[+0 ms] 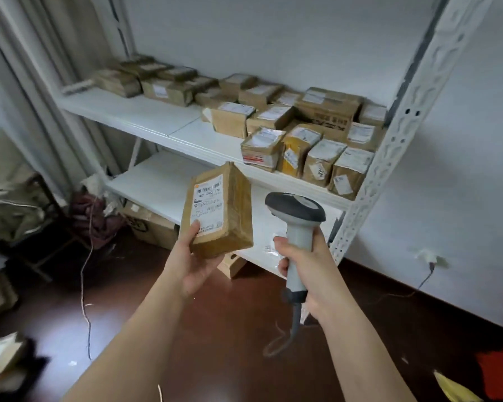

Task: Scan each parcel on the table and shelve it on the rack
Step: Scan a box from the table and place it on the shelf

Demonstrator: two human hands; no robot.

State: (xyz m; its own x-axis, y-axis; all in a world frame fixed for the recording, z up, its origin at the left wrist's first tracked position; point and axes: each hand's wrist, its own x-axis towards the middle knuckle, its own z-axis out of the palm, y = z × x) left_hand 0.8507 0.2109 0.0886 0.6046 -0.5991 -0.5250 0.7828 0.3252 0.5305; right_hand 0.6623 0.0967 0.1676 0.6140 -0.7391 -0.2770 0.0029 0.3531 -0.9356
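Note:
My left hand [193, 261] holds a brown cardboard parcel [233, 210] from below, tilted, its white barcode label facing me. My right hand [305, 262] grips the handle of a grey barcode scanner [296, 224], whose dark head sits just right of the parcel at about the same height. Both are held in the air in front of a white metal rack [145, 111]. The rack's upper shelf carries several labelled brown parcels [302, 134], packed toward the right end.
The rack's lower shelf [163, 181] is mostly bare. Cardboard boxes [151, 224] sit on the dark red floor under it. A perforated white upright [389, 140] stands at the right. Cables trail on the floor; clutter and boxes lie at the left.

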